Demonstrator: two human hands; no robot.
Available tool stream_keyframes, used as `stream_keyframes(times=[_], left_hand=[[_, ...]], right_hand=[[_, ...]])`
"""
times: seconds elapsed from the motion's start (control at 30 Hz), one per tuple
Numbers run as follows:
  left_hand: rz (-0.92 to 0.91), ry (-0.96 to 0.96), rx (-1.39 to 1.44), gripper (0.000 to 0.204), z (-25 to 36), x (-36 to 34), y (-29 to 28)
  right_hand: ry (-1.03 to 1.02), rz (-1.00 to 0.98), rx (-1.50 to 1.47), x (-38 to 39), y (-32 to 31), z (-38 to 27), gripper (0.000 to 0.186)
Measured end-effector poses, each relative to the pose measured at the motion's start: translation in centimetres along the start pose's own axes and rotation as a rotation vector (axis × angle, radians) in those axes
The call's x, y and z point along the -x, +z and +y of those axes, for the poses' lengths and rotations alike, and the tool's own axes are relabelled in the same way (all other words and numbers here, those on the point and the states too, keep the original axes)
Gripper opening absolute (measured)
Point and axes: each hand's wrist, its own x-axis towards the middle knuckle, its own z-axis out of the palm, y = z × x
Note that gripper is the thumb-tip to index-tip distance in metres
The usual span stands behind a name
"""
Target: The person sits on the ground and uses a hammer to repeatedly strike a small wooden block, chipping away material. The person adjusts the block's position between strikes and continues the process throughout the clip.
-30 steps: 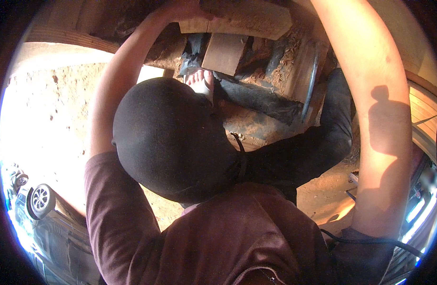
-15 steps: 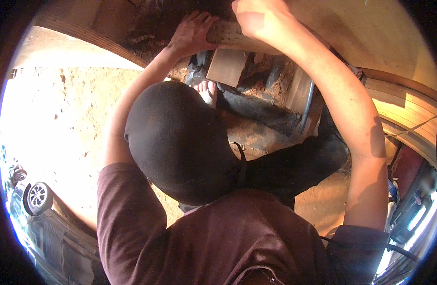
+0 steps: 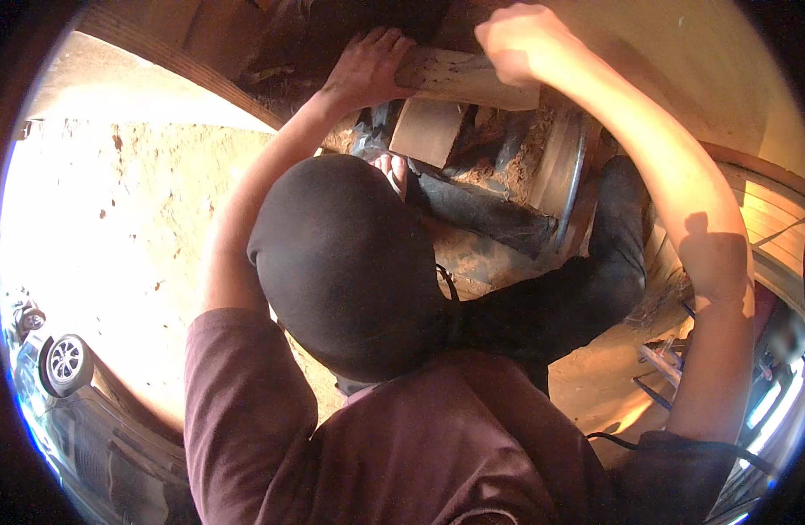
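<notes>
A rough, pale wooden piece [image 3: 472, 77] lies crosswise at the top of the view. My left hand [image 3: 372, 68] grips its left end, the thumb along the near side and the fingers stretched over the far side. Beyond and above the right end, my right hand [image 3: 529, 44] is closed in a fist; whatever it holds, if anything, is hidden. Just under the piece is a squared wooden block [image 3: 427, 131]. My bare toes [image 3: 390, 166] show next to this block, partly covered by the black head covering [image 3: 345, 262].
Wood chips [image 3: 512, 175] and dark-trousered legs [image 3: 551, 311] surround the work. A thin blue-grey rod [image 3: 570, 192] stands by a board at right. A wooden beam [image 3: 183, 70] crosses upper left. Sandy ground [image 3: 140, 210] and a parked car [image 3: 105, 437] lie left; stacked planks [image 3: 770, 210] right.
My right fist has moved right, uncovering more of the wooden piece's right end. My left hand keeps its hold on the left end. The whole view has shifted slightly.
</notes>
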Motion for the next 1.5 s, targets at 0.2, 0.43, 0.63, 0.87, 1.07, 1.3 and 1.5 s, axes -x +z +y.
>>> stream_keyframes(times=[0.2,0.43,0.63,0.87,1.07,1.3,1.5], left_hand=[[0.007,0.017,0.017,0.088,-0.4,-0.2,0.8],[-0.062,0.013,-0.018,0.09,-0.5,-0.4,0.8],[0.024,0.081,-0.085,0.091,-0.7,-0.1,1.0],[-0.042,0.04,-0.021,0.092,-0.5,-0.3,0.7],[-0.113,0.012,0.009,0.091,-0.4,-0.3,0.1],[-0.088,0.015,0.021,0.091,-0.9,-0.2,0.7],[0.01,0.044,0.034,0.094,0.2,-0.1,-0.3]], right_hand=[[-0.005,0.19,-0.187,2.3,5.1,2.7,0.016],[-0.031,0.228,-0.255,2.5,8.7,4.2,0.037],[0.011,0.32,-0.271,2.3,10.1,4.2,0.055],[0.009,0.473,-0.397,1.9,12.7,4.7,0.055],[0.129,0.547,-0.317,0.1,19.8,3.0,0.057],[0.116,0.693,-0.528,2.0,22.0,1.3,0.047],[0.144,0.69,-0.614,6.2,20.8,0.8,0.045]])
